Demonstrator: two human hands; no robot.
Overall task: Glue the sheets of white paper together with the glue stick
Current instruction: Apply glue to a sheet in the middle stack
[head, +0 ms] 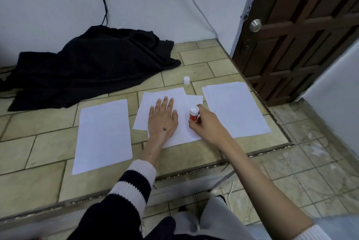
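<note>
A ribbed, navy-and-cream striped sleeve (134,183) leads to the left hand (162,121), fingers straight and pressed flat on smooth overlapping white sheets (180,129) on the tiled floor (38,148), while the right hand (206,123) pinches a cylindrical red glue stick (193,114), label unreadable.

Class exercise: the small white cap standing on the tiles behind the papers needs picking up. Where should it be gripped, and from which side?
Pinch the cap across its round side wall, coming down from above. It stands upright and apart on the tiles, just beyond the middle papers, so its sides are free all round. The left hand lies flat on those papers; the right hand holds the glue stick.
</note>
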